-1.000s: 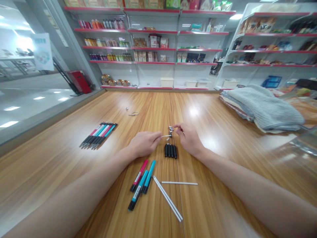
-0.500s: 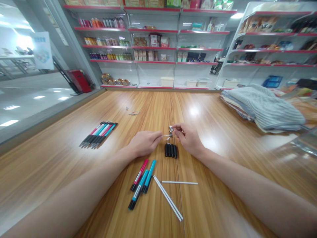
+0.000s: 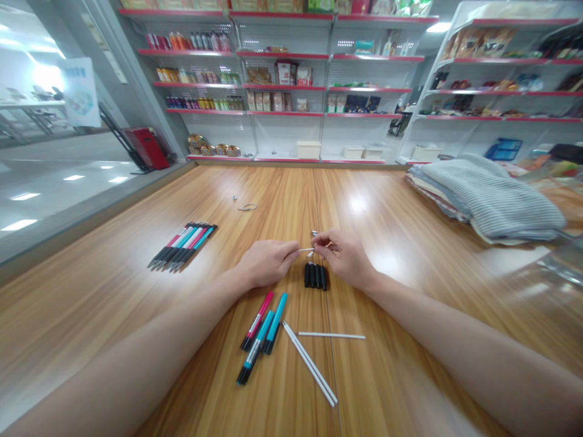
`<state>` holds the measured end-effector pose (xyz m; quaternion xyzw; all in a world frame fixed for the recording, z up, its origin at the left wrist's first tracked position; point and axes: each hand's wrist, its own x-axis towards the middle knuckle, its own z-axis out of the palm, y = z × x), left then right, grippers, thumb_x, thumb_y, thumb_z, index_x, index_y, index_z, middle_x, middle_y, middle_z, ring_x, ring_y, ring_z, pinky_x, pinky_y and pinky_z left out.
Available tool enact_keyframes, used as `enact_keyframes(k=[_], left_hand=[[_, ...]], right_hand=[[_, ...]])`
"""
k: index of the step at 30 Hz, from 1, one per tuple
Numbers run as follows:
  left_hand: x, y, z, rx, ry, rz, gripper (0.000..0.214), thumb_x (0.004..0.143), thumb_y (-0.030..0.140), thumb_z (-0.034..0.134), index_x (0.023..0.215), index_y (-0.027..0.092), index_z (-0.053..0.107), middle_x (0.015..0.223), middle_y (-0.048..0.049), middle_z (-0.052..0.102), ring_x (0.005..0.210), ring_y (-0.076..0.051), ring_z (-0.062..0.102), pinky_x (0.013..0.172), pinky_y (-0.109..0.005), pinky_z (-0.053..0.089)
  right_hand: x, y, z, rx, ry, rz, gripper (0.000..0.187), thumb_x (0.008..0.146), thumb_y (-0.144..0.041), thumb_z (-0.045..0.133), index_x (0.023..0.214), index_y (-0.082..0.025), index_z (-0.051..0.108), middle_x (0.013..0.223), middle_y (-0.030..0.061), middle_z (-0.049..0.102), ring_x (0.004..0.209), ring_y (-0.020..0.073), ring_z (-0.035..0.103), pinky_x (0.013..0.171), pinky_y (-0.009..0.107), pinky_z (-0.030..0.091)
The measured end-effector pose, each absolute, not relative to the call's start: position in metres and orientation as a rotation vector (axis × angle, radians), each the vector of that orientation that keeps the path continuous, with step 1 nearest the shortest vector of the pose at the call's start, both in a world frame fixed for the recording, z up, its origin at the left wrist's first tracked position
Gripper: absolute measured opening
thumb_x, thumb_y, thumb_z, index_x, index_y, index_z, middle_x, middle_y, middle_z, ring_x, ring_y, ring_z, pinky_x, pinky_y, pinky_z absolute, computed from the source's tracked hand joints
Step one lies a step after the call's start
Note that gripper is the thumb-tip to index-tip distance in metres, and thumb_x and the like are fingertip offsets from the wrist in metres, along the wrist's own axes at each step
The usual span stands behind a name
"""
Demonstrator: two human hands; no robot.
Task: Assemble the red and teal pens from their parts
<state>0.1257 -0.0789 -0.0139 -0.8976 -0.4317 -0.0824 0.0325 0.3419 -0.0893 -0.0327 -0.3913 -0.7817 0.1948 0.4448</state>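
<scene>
A thin white pen refill (image 3: pixel 306 249) is pinched in my left hand (image 3: pixel 268 261), its free end pointing right. My right hand (image 3: pixel 341 252) has its fingertips closed at that end; whatever small part they hold is hidden. Just behind those fingers, small silver pen parts (image 3: pixel 314 233) lie partly covered. Several black rubber grips (image 3: pixel 316 276) stand in a row below my hands. Closer to me lie a pink pen barrel (image 3: pixel 257 318) and two teal barrels (image 3: pixel 276 321), with black ends. Beside them are two refills side by side (image 3: pixel 310 365) and a single refill (image 3: pixel 332 335).
A row of assembled pens (image 3: pixel 182 246) lies at the left. Farther back are a thin curled loop (image 3: pixel 248 207) and a tiny shiny piece (image 3: pixel 234 198). Folded cloths (image 3: pixel 492 197) are stacked at the right, near a clear container (image 3: pixel 565 264). Stocked shelves (image 3: pixel 282 56) stand beyond the table.
My right hand has moved slightly left and toward me, from the silver parts to the end of the refill. My left hand keeps its pinch on the refill, almost still.
</scene>
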Motion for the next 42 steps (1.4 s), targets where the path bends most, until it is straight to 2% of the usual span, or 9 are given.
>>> enact_keyframes(k=[5,14,19,25,32,36,39,42], left_hand=[[0.125,-0.078,-0.015,-2.759,-1.299,-0.258,0.036,0.097,0.042,0.023,0.093,0.024,0.055,0.086,-0.0031,0.067,0.08,-0.019,0.063,0.065,-0.027,0.039],[0.125,-0.078,-0.014,-2.776,-1.304,-0.249,0.035,0.097,0.041,0.024,0.094,0.024,0.054,0.089,-0.0035,0.067,0.083,-0.019,0.063,0.068,-0.027,0.041],[0.125,-0.078,-0.015,-2.774,-1.286,-0.267,0.035,0.097,0.041,0.024,0.093,0.024,0.054,0.088,-0.0032,0.067,0.083,-0.02,0.063,0.068,-0.027,0.04],[0.125,-0.079,-0.014,-2.762,-1.275,-0.252,0.035,0.097,0.041,0.023,0.092,0.024,0.053,0.083,-0.0027,0.067,0.079,-0.02,0.063,0.064,-0.028,0.038],[0.125,-0.079,-0.014,-2.766,-1.27,-0.268,0.033,0.097,0.04,0.024,0.092,0.024,0.052,0.085,-0.0023,0.067,0.08,-0.02,0.063,0.064,-0.028,0.038],[0.124,-0.078,-0.016,-2.755,-1.253,-0.273,0.033,0.097,0.04,0.024,0.092,0.024,0.052,0.084,-0.0021,0.067,0.079,-0.02,0.063,0.064,-0.028,0.037],[0.125,-0.078,-0.017,-2.742,-1.251,-0.278,0.033,0.097,0.04,0.024,0.091,0.024,0.052,0.083,-0.002,0.066,0.077,-0.02,0.063,0.062,-0.027,0.036],[0.125,-0.077,-0.017,-2.737,-1.257,-0.283,0.032,0.097,0.04,0.025,0.091,0.024,0.052,0.082,-0.0019,0.066,0.076,-0.019,0.063,0.061,-0.027,0.035]], right_hand=[[0.341,-0.093,-0.03,-0.887,-2.0,0.469,0.022,0.084,-0.012,0.049,0.101,-0.019,0.06,0.095,0.0056,0.064,0.088,0.0156,0.062,0.077,0.029,0.054],[0.339,-0.09,-0.032,-0.927,-1.935,0.583,0.017,0.089,-0.019,0.051,0.104,-0.019,0.058,0.095,0.0044,0.067,0.083,0.0143,0.067,0.078,0.029,0.054],[0.339,-0.093,-0.028,-1.012,-1.968,0.455,0.018,0.09,-0.024,0.052,0.106,-0.021,0.059,0.091,0.0032,0.069,0.084,0.0151,0.065,0.072,0.026,0.052],[0.345,-0.089,-0.026,-1.167,-1.899,0.193,0.02,0.089,-0.018,0.045,0.101,-0.02,0.062,0.101,0.0056,0.066,0.095,0.0189,0.059,0.078,0.03,0.049],[0.349,-0.08,-0.036,-1.27,-1.946,0.233,0.025,0.082,-0.01,0.045,0.099,-0.018,0.062,0.1,0.0051,0.066,0.084,0.0165,0.058,0.075,0.029,0.046],[0.348,-0.082,-0.036,-1.24,-1.969,0.276,0.021,0.08,-0.013,0.049,0.097,-0.017,0.06,0.085,0.0034,0.064,0.073,0.0136,0.057,0.069,0.026,0.044],[0.349,-0.084,-0.034,-1.271,-1.99,0.366,0.017,0.078,-0.018,0.054,0.095,-0.018,0.056,0.062,-0.0035,0.054,0.057,0.0111,0.051,0.058,0.023,0.039],[0.351,-0.086,-0.03,-1.316,-2.027,0.463,0.021,0.075,-0.021,0.057,0.096,-0.019,0.053,0.05,-0.0086,0.045,0.046,0.0095,0.043,0.051,0.022,0.032]])
